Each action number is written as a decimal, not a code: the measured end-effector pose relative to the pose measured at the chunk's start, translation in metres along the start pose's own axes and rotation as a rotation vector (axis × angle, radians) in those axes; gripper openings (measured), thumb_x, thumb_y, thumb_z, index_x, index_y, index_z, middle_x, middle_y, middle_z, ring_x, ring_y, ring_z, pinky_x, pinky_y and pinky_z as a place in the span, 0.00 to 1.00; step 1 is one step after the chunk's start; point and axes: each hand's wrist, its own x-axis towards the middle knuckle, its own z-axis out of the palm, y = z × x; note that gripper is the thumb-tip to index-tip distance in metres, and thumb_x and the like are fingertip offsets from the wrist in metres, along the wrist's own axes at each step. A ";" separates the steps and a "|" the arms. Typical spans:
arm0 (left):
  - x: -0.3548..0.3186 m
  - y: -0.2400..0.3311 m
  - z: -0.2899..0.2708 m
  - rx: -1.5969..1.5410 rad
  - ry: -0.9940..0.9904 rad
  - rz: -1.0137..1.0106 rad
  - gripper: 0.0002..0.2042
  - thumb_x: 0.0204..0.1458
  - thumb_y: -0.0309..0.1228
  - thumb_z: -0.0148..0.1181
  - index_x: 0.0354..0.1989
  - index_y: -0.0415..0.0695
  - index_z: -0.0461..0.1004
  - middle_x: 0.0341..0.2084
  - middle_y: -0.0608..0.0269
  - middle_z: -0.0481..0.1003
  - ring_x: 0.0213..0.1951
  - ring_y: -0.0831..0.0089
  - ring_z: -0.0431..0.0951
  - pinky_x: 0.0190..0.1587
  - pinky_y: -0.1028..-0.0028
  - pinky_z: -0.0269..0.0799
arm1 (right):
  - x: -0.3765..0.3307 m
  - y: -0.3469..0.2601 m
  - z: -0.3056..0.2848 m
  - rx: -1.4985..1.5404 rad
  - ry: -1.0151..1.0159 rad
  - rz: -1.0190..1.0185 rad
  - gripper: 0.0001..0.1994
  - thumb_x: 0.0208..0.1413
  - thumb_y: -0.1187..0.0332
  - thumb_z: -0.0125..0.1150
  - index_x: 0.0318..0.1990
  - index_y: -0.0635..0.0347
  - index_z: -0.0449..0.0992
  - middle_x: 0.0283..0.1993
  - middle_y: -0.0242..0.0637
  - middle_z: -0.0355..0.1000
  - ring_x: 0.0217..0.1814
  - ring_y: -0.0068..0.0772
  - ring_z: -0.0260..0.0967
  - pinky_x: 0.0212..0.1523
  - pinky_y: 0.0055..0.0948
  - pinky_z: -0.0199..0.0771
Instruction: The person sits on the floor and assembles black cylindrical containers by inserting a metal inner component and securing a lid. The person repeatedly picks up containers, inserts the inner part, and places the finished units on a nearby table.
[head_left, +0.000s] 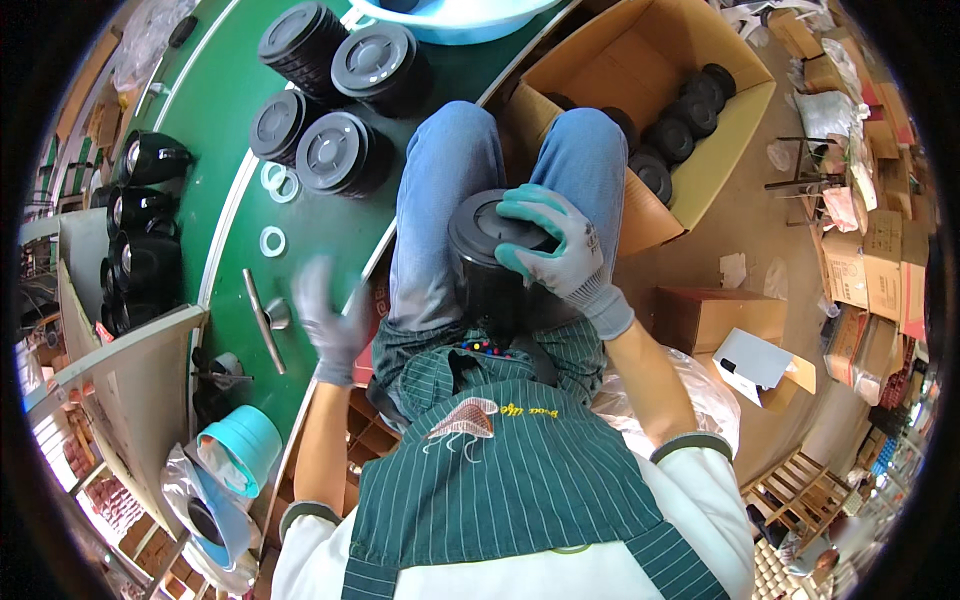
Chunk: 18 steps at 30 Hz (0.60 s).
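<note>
Between my knees stands a black cylindrical canister (492, 290) with a round, ridged black lid (482, 222) on top. My right hand (560, 245), in a grey and teal glove, grips the lid's right side, fingers over the top and thumb at the near rim. My left hand (332, 315), gloved alike, is blurred by motion over the green table's edge. Its fingers look stretched with the thumb apart, and nothing shows in it. Close by on the table lie a metal rod (263, 320), a small metal cup-like piece (279, 314) and pale rings (272, 241).
Stacks of black lids (338, 150) stand on the green table (225, 240), below a light blue basin (460, 25). Black canisters (140, 255) line its left side. An open carton (700, 190) at my right holds black round pieces. A turquoise bucket (245, 445) sits lower left.
</note>
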 end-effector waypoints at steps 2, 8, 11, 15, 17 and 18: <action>0.002 -0.059 -0.010 0.361 0.130 -0.133 0.35 0.50 0.41 0.72 0.67 0.41 0.68 0.60 0.45 0.71 0.62 0.46 0.69 0.66 0.50 0.62 | -0.005 0.022 0.005 -0.043 0.049 -0.105 0.34 0.51 0.44 0.73 0.58 0.60 0.79 0.64 0.48 0.72 0.67 0.50 0.70 0.68 0.44 0.69; -0.038 -0.128 -0.028 0.612 0.057 -0.643 0.50 0.49 0.58 0.69 0.75 0.43 0.56 0.70 0.47 0.60 0.70 0.44 0.60 0.67 0.50 0.63 | -0.007 0.001 -0.007 -0.444 -0.166 -0.180 0.48 0.46 0.24 0.61 0.69 0.47 0.70 0.74 0.44 0.61 0.75 0.59 0.58 0.72 0.57 0.62; -0.034 -0.139 -0.031 0.592 -0.054 -0.802 0.41 0.52 0.52 0.70 0.69 0.40 0.64 0.61 0.44 0.70 0.61 0.46 0.71 0.61 0.51 0.69 | -0.009 0.000 -0.009 -0.464 -0.232 -0.122 0.47 0.44 0.24 0.62 0.68 0.41 0.72 0.74 0.43 0.62 0.75 0.60 0.59 0.71 0.57 0.65; -0.024 -0.127 -0.046 0.066 -0.135 -0.816 0.20 0.59 0.37 0.67 0.53 0.36 0.75 0.42 0.54 0.81 0.41 0.64 0.83 0.43 0.65 0.78 | -0.011 -0.001 -0.009 -0.519 -0.205 -0.151 0.45 0.43 0.23 0.63 0.66 0.38 0.75 0.72 0.44 0.65 0.73 0.61 0.63 0.67 0.53 0.71; -0.005 -0.085 -0.049 -0.269 -0.124 -0.761 0.12 0.62 0.30 0.63 0.50 0.36 0.77 0.36 0.62 0.83 0.33 0.76 0.82 0.35 0.77 0.77 | -0.014 -0.008 -0.004 -0.575 -0.185 -0.159 0.45 0.43 0.23 0.62 0.65 0.39 0.76 0.71 0.44 0.67 0.72 0.61 0.64 0.66 0.52 0.72; 0.012 -0.056 -0.049 -0.360 -0.193 -0.647 0.14 0.62 0.31 0.64 0.52 0.35 0.77 0.38 0.61 0.83 0.36 0.75 0.83 0.38 0.76 0.79 | -0.014 -0.007 -0.002 -0.594 -0.173 -0.179 0.45 0.42 0.23 0.62 0.65 0.40 0.76 0.70 0.44 0.68 0.71 0.61 0.65 0.66 0.51 0.72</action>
